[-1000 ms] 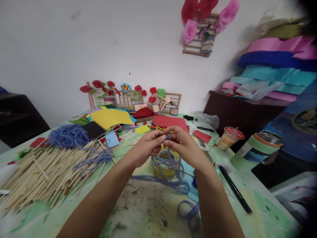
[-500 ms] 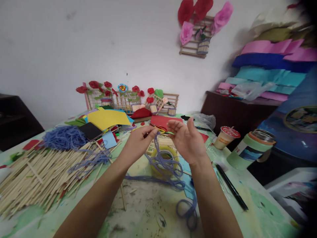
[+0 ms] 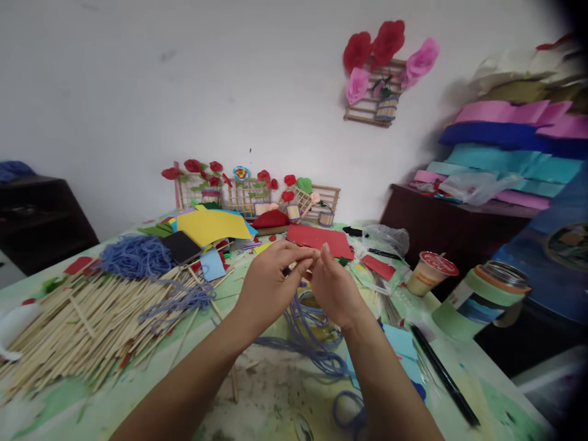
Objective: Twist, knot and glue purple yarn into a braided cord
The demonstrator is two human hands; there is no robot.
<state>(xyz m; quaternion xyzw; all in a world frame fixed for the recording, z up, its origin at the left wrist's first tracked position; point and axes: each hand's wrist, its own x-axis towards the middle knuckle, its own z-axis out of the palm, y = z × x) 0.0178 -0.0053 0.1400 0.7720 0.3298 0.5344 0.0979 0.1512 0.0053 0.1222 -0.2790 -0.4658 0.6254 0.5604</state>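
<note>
I note left hand [image 3: 266, 285] and right hand [image 3: 333, 293] together, grip unclear; purple yarn [image 3: 321, 360] could snag, its loose loops crossing the tape roll [image 3: 331, 335].

My stained, green-and-white table [image 3: 271, 383], crowded around its middle.
Reading it as a dial with me at six, I have loose violet-blue yarn [image 3: 316, 355] at the centre, partly over a round yellow roll [image 3: 324, 334]; a loop of it curls at five. Thin wooden sticks [image 3: 78, 331] spread at nine, a tangled yarn heap [image 3: 135, 255] beside them at ten. Yellow paper [image 3: 214, 225] lies between ten and eleven, a red sheet [image 3: 319, 240] just past twelve. A red-topped cup [image 3: 432, 274] stands at two, a green jar [image 3: 480, 301] at three, and a black pen [image 3: 445, 375] lies at four.
</note>
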